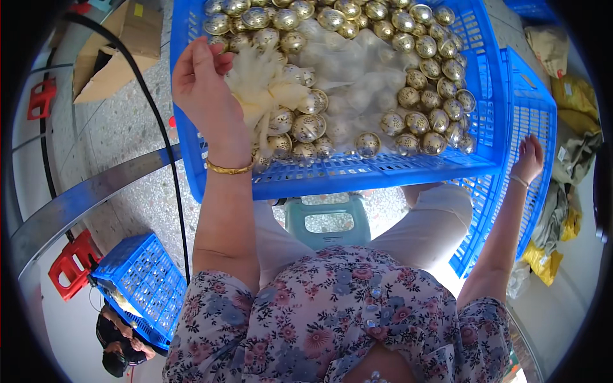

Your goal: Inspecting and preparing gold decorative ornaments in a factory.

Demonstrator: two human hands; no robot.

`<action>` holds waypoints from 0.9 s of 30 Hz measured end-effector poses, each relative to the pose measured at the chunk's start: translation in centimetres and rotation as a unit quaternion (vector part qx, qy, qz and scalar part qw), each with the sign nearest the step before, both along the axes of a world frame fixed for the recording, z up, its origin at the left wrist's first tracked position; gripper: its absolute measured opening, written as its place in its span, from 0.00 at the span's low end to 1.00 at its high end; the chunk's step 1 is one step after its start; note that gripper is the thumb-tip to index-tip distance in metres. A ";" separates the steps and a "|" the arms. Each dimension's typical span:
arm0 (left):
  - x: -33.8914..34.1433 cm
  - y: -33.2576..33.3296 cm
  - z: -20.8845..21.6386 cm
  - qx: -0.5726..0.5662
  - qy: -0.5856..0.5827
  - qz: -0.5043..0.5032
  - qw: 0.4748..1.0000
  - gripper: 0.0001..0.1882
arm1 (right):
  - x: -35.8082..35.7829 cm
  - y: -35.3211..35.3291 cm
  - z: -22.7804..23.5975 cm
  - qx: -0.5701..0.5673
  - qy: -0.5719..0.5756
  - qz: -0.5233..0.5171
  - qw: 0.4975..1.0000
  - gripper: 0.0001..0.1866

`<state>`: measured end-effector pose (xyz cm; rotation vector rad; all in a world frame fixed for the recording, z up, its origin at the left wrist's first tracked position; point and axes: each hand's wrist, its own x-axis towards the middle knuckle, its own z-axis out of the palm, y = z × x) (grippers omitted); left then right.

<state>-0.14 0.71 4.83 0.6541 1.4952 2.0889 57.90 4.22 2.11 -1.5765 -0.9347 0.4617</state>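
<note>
Grips curled, any hold unclear: left hand [207, 86] over the left rim of the blue crate [348, 184], right hand [529, 161] beyond its right. Loose gold balls [310, 128] inside suggest work remains.

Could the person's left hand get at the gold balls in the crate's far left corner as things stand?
Likely yes: the left hand is close by, and those gold balls lie uncovered in the open-topped blue crate.
</note>
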 end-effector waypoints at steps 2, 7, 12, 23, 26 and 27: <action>-0.3 -0.2 0.0 0.000 -0.004 -0.004 1.000 0.11 | -11.3 1.9 2.3 -0.019 -0.057 0.138 0.989 0.11; -0.6 -0.3 -0.2 0.009 -0.016 -0.010 1.000 0.10 | -31.1 3.9 -1.3 -0.172 -0.136 0.549 0.807 0.11; -0.8 -0.2 0.5 0.006 -0.019 -0.013 1.000 0.09 | -41.5 3.6 -6.2 -0.192 -0.329 0.541 0.750 0.14; -1.1 -0.2 0.3 -0.063 0.024 -0.107 0.992 0.09 | -40.3 5.6 -1.6 -0.174 -0.235 0.629 0.720 0.07; -0.6 -0.1 -1.2 -0.064 0.162 -0.231 0.957 0.11 | -40.1 4.5 -0.6 -0.209 -0.081 0.663 0.714 0.07; -0.5 -0.3 -1.5 -0.065 0.165 -0.231 0.957 0.11 | -40.1 4.2 -0.7 -0.195 -0.043 0.661 0.723 0.08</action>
